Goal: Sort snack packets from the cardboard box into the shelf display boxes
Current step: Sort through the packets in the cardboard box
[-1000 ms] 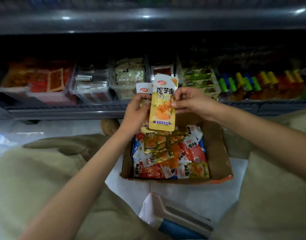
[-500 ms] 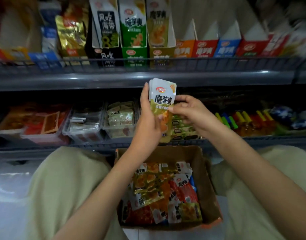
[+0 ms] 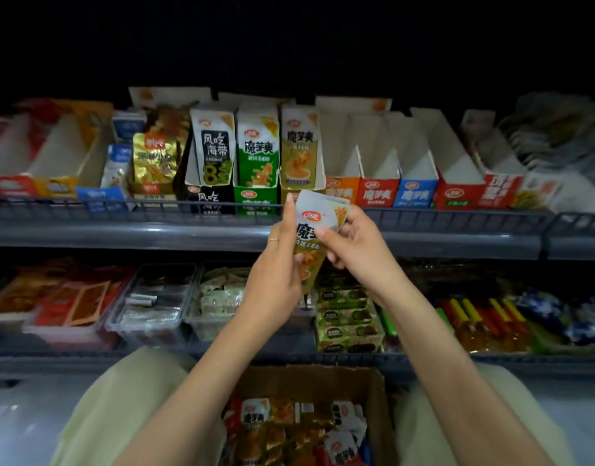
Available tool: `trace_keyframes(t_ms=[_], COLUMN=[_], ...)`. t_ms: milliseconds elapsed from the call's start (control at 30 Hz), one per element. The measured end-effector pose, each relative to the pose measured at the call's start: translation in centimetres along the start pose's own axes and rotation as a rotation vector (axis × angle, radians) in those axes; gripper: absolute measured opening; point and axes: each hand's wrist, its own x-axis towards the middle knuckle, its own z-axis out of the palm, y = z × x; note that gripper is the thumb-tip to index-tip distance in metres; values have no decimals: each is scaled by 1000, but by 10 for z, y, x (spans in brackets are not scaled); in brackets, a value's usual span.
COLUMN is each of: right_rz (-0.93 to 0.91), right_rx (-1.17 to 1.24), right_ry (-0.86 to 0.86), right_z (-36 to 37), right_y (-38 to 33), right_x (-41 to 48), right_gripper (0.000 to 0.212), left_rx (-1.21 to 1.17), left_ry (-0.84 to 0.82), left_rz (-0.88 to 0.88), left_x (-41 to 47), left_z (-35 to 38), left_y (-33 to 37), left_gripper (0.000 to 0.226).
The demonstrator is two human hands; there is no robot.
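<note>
Both hands, left [image 3: 278, 274] and right [image 3: 351, 250], pinch glossy flat yellow packets [image 3: 314, 230].

Two hands: left hand [image 3: 272, 280], right hand [image 3: 353, 243]. One cardboard box [image 3: 378, 391]. Two shelves: upper shelf [image 3: 121, 233], lower shelf [image 3: 54, 359]. Three filled display boxes: black box [image 3: 207, 196], green box [image 3: 255, 196], yellow box [image 3: 320, 169]. Four empty: orange box [image 3: 341, 191], red box [image 3: 377, 193], blue box [image 3: 414, 193], second red box [image 3: 457, 195]. Held packets [image 3: 319, 223]: several, number unclear.

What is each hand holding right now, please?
Left hand: grips the yellow snack packets from the left side.
Right hand: pinches the same packets near their top.
</note>
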Motion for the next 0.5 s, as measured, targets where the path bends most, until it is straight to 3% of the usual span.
trace_keyframes(t_ms=[167,300,367,500], right_rz=[-174,-326,-388,-420], right_rx=[-29,98,151,135], right_ry=[84,179,219,216], right_z=[-11,-32,-35,-27], right_y=[-24,-37,-40,-43], right_x=[24,51,69,106], right_gripper=[21,16,12,10], left_rx=[66,318,352,172], left_ry=[47,122,150,220], left_rz=[105,296,297,127], left_x=[38,70,80,86], left_z=[-4,0,1,-5], left_y=[-2,-12,-26,-55], left_gripper=[95,96,91,80])
